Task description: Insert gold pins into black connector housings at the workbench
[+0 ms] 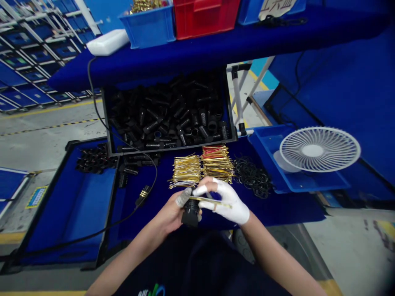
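Observation:
My left hand [173, 211], with a grey cover on the thumb, is closed around a black ribbed plastic fitting [190, 216]. My right hand [230, 202] wears a white glove that leaves some fingertips bare. It pinches a thin gold-coloured strip [220, 201], which lies across the top of the fitting. Whether the strip has entered the fitting, I cannot tell. Just beyond my hands are two bundles of similar gold strips, a left one [185, 169] and a right one [217, 164] with red at its far end. A heap of black rings [253, 174] lies right of them.
A tray of black ribbed fittings [173, 119] stands tilted behind the bundles. At left, a blue tray [70, 205] holds black parts. A cable with a connector [142, 195] crosses the table. A white fan [319, 149] stands at right; bins [151, 26] line the shelf above.

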A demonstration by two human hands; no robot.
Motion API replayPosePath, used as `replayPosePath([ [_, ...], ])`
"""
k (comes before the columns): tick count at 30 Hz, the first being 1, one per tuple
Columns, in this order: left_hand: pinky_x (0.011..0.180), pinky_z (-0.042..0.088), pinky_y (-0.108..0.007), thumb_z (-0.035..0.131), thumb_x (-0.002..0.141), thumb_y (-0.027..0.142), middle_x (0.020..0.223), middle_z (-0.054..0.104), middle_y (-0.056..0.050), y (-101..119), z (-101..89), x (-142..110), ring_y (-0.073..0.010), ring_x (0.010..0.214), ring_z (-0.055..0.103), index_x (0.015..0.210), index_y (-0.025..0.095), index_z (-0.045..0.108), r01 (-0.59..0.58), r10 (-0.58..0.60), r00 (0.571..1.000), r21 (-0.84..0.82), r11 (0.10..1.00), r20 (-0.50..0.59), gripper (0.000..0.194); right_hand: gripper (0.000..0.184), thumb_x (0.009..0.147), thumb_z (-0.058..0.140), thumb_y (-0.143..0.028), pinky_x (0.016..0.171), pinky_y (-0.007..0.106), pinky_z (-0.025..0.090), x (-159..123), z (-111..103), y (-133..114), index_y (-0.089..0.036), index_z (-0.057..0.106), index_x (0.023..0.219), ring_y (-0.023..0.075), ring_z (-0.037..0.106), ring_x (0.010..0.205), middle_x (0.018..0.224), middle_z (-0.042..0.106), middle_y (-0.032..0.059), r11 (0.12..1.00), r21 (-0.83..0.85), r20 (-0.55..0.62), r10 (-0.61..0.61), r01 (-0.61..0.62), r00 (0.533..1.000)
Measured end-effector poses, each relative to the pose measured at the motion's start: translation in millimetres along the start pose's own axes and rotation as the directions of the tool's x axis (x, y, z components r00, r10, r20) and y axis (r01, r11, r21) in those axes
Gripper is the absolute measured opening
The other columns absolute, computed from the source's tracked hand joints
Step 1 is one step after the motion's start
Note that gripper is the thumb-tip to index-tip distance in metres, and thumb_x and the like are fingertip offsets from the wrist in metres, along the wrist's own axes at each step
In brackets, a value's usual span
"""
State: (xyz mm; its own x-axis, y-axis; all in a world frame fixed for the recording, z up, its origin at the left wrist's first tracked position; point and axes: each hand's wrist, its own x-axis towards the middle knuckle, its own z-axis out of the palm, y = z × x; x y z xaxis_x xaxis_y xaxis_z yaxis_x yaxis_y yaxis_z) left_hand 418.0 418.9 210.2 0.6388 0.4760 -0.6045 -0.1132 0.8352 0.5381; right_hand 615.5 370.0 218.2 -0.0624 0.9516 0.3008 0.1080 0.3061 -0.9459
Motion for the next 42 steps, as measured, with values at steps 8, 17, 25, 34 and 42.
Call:
replayPosePath([
  [8,0.082,0.058,-0.036,0.082,0.077,0.045,0.105,0.073,-0.012,-8.4,13.6,-6.2,-0.0239,0.091,0.070,0.115,0.016,0.068,-0.101,0.102,0.993,-0.018,0.995,0.061,0.050,0.017,0.090,0.061,-0.029,0.067,0.031,0.044,-16.6,32.7,4.7,-0.023,0.052,0.077,0.0165,0.052,0.069,0.076,0.053,-0.0001,0.990,-0.050,-0.373,0.104,-0.132,0.922],
  [17,0.074,0.058,-0.032,0.085,0.074,0.041,0.105,0.067,-0.005,-0.8,21.6,-3.0,-0.0188,0.087,0.066,0.123,0.026,0.062,-0.153,0.152,0.988,0.095,0.984,0.024,0.057,0.010,0.090,0.058,-0.026,0.075,0.033,0.047,-23.7,18.0,-6.6,-0.022,0.054,0.083,0.0194,0.060,0.077,0.081,0.063,0.0021,0.926,-0.254,-0.303,0.199,-0.280,0.932],
  [25,0.054,0.038,-0.020,0.083,0.075,0.043,0.068,0.060,0.000,-16.2,12.4,10.9,-0.0085,0.058,0.051,0.081,0.013,0.068,-0.210,0.200,0.978,0.359,0.909,0.066,0.034,0.009,0.091,0.057,-0.027,0.077,0.033,0.048,-29.7,18.9,-2.9,-0.022,0.058,0.084,0.0200,0.063,0.079,0.083,0.067,0.0031,0.908,-0.245,-0.349,0.246,-0.341,0.904],
  [34,0.069,0.050,-0.028,0.080,0.077,0.047,0.090,0.073,-0.010,2.2,4.0,15.3,-0.0190,0.076,0.065,0.099,0.014,0.075,-0.212,0.231,0.973,0.382,0.900,-0.002,0.040,0.032,0.095,0.056,-0.047,0.057,0.031,0.037,-36.0,9.8,-6.8,-0.024,0.062,0.074,0.0150,0.046,0.054,0.060,0.049,-0.0008,0.998,0.010,-0.320,0.059,-0.059,0.945],
  [42,0.083,0.048,-0.031,0.067,0.088,0.046,0.094,0.069,-0.010,1.3,7.7,20.6,-0.0224,0.091,0.063,0.086,0.016,0.078,-0.363,0.437,0.897,0.678,0.639,0.068,0.032,0.048,0.096,0.048,-0.060,0.046,0.026,0.031,-9.6,33.2,-38.5,-0.025,0.044,0.064,0.0099,0.022,0.039,0.049,0.024,-0.0071,0.795,0.581,-0.613,0.286,0.174,0.737],
])
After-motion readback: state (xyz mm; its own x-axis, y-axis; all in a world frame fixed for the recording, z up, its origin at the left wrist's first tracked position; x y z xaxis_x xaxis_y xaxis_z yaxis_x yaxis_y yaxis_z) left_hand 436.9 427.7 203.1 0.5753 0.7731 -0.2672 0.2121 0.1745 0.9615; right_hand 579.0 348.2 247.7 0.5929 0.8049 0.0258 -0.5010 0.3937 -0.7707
